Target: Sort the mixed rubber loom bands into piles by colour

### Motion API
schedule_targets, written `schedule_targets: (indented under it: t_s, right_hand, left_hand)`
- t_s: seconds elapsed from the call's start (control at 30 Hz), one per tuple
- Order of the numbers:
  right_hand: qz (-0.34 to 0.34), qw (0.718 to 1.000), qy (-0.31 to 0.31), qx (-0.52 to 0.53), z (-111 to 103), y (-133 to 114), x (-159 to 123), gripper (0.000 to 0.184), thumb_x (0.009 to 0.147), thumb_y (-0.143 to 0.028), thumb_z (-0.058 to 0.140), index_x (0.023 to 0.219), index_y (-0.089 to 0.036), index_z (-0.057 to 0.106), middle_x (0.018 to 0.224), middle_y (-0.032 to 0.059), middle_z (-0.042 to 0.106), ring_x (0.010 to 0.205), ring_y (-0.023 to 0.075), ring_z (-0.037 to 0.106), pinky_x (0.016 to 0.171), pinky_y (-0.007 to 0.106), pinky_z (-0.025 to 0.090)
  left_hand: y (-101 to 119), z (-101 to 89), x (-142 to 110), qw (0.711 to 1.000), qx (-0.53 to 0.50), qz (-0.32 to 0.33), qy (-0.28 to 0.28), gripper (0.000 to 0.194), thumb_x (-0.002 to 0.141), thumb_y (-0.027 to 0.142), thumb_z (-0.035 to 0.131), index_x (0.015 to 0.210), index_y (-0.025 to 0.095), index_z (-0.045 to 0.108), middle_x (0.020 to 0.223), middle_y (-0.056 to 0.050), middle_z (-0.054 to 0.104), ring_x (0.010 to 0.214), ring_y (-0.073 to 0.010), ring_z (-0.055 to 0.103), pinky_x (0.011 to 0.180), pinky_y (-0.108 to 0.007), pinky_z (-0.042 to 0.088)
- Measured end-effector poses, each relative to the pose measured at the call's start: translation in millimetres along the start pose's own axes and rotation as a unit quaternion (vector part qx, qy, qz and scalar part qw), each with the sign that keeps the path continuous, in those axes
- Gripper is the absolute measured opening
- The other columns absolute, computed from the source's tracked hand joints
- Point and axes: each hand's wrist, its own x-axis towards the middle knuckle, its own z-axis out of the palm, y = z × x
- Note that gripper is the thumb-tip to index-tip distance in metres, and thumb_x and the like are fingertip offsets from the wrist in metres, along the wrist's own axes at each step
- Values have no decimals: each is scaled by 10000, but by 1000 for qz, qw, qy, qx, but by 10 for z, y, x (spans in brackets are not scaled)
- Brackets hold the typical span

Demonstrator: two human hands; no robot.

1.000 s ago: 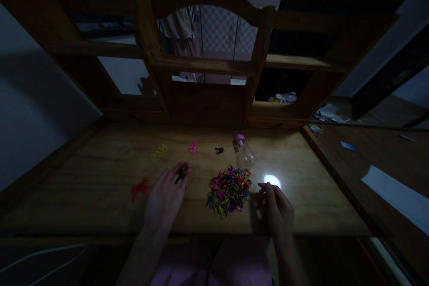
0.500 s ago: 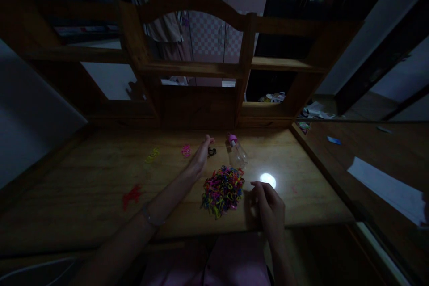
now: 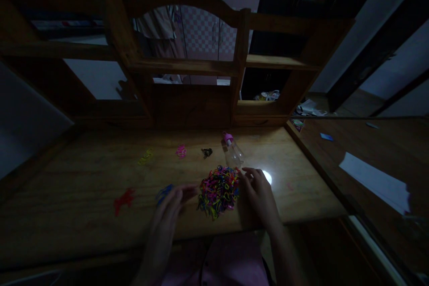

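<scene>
A heap of many-coloured rubber bands point(image 3: 219, 191) lies on the wooden desk in front of me. My left hand point(image 3: 172, 205) is left of the heap, slightly blurred, its fingers stretched towards the heap's edge and nothing visible in them. Partly behind that hand is a small group of blue rubber bands point(image 3: 164, 194). At the heap's right edge, my right hand point(image 3: 259, 191) has its fingers loosely bent and apart; whether the tips touch bands is unclear. Separate small groups lie farther off: red bands point(image 3: 124, 201), yellow bands point(image 3: 145, 156), pink bands point(image 3: 181, 151) and black bands point(image 3: 207, 153).
A clear bottle with a pink cap point(image 3: 234, 149) lies behind the heap. Wooden shelving point(image 3: 187, 67) rises along the desk's back edge. To the right, another brown surface holds white paper point(image 3: 375, 181) and a small blue card point(image 3: 326, 136).
My left hand has drawn back from beside the black bands to the heap's left side. My right hand has moved up and left to the heap's edge. The view has shifted slightly.
</scene>
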Motion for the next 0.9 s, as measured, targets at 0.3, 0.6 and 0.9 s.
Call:
schedule_targets:
  t_s: [0.3, 0.6, 0.9]
  right_hand:
    - [-26, 988, 8, -154, 237, 26, 199, 145, 916, -230, 457, 906, -193, 597, 923, 68, 593, 715, 170, 587, 605, 272, 386]
    - [-5, 999, 39, 21, 63, -65, 83, 186, 935, -323, 453, 937, -196, 588, 952, 68, 641, 787, 180, 623, 661, 287, 479]
    - [12, 998, 49, 38, 19, -263, -10, 199, 940, -379, 468, 935, -207, 567, 896, 46, 661, 769, 173, 627, 628, 268, 467]
  left_hand:
    - [-431, -217, -392, 993, 86, -22, 80, 351, 837, 541, 541, 901, 221, 671, 811, -34, 685, 799, -223, 641, 759, -294, 505]
    - [-463, -231, -181, 994, 107, 11, -26, 293, 897, 447, 511, 926, 203, 671, 811, -29, 677, 776, -188, 617, 750, -258, 465]
    - [-207, 133, 610, 972, 180, 126, -79, 128, 726, 338, 734, 794, 234, 705, 880, -54, 640, 795, -217, 584, 781, -288, 455]
